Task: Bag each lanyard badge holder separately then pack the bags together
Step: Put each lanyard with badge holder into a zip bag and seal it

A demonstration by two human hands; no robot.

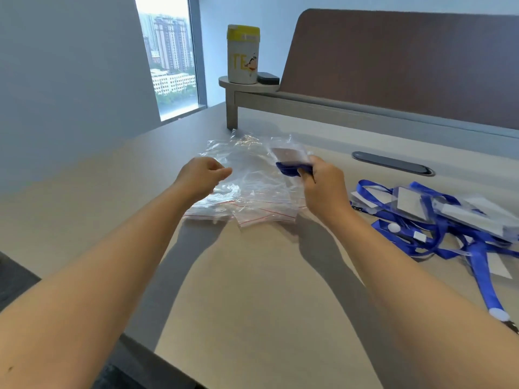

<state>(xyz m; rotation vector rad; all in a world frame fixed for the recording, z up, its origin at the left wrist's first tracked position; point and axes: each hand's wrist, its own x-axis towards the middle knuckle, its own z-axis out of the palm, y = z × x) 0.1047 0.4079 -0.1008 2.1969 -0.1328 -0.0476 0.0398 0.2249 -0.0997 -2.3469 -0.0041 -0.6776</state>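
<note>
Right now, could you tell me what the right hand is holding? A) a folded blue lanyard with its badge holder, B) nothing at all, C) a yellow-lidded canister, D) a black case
A: the right hand pinches a bundled blue lanyard with its badge holder above the clear bags, while the canister stands on the shelf at the back.

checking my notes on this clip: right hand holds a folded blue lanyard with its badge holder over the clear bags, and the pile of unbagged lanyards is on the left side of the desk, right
Not quite. The right hand does hold a folded blue lanyard over the clear bags, but the pile of unbagged lanyards lies on the right side of the desk, not the left. The head view shows it.
</note>
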